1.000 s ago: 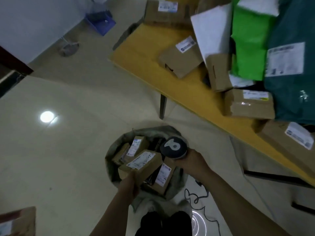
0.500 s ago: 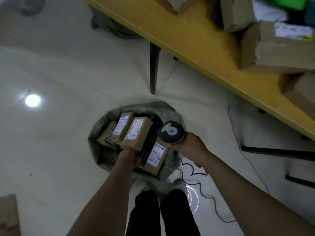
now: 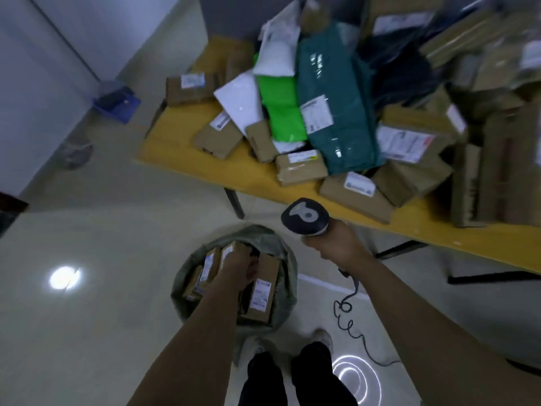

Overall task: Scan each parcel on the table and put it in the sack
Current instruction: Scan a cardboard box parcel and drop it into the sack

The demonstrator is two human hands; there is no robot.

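Below, your left hand (image 3: 238, 268) sits in the grey woven sack (image 3: 282, 256) among brown cardboard parcels (image 3: 260, 291), fingers' grip unclear. Your right hand (image 3: 336, 244) fingers wrap the dark handheld scanner (image 3: 304, 216). Let go low; more wait along the yellow counter (image 3: 187, 159)'s near edge.

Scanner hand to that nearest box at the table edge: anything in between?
Nothing visible. The right hand holds the scanner near the table edge. The nearest box lies just beyond it, label up, with only open air between.

Light: dim, bluish. Lamp glare on glossy floor (image 3: 65, 277); motion blur across parcels (image 3: 480, 45) at table's (image 3: 181, 159) far right corner; edges bowed.
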